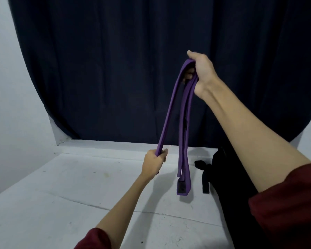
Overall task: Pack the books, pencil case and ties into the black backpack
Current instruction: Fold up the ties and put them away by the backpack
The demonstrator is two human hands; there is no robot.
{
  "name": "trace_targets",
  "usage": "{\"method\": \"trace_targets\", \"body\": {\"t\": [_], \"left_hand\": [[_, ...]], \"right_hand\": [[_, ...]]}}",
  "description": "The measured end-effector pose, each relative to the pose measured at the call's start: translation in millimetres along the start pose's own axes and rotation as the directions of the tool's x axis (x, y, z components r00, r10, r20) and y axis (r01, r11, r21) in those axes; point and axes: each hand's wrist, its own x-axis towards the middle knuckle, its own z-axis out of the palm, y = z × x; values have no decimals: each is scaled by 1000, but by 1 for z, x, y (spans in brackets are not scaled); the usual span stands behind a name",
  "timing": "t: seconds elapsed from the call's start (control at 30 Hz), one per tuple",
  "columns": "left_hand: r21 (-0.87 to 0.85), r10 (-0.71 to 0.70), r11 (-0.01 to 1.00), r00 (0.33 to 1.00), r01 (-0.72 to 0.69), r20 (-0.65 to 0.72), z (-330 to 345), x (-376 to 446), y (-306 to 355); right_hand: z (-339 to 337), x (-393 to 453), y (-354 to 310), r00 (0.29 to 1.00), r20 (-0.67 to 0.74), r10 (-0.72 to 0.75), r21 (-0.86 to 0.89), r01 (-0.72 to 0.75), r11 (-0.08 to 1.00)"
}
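High above the white tabletop [79, 186], our right hand [200, 69] has its fingers curled round the fold of a long purple fabric tie [182, 126], which hangs doubled with its ends just over the table. Our left hand [153, 163], lower down, pinches one strand of the same tie and draws it out to the side. We judge the tie light, limp and a little slippery, so it will sag wherever it is not held; gripping it at the fold and near the ends should let us double it again into a compact bundle. Beside the hanging ends, the black fabric backpack [228, 177] lies at the right edge of the table, partly behind our right forearm; we cannot tell whether it is open or what it holds. A black strap [206, 178] trails from it onto the table.
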Motion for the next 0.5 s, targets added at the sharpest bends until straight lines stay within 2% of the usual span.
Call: {"method": "trace_targets", "body": {"t": [0.17,0.33,0.4,0.43,0.5], "left_hand": [[132,-39,990,999,43,-29,-7,1,-22],[159,-67,985,997,72,-35,-12,4,-26],[275,-82,959,995,62,61,-18,8,-18],[342,-111,938,980,50,163,-23,10,-9],[400,-184,917,893,6,410,-34,14,15]], "right_hand": [[-6,1,2,998,-29,-48,5,49,999],[-15,3,0,997,-69,-30,-14,29,999],[-14,2,4,998,-52,-17,-30,16,999],[-13,1,6,999,-35,-16,-66,13,998],[-11,-1,11,1000,5,-5,-171,6,985]]}}
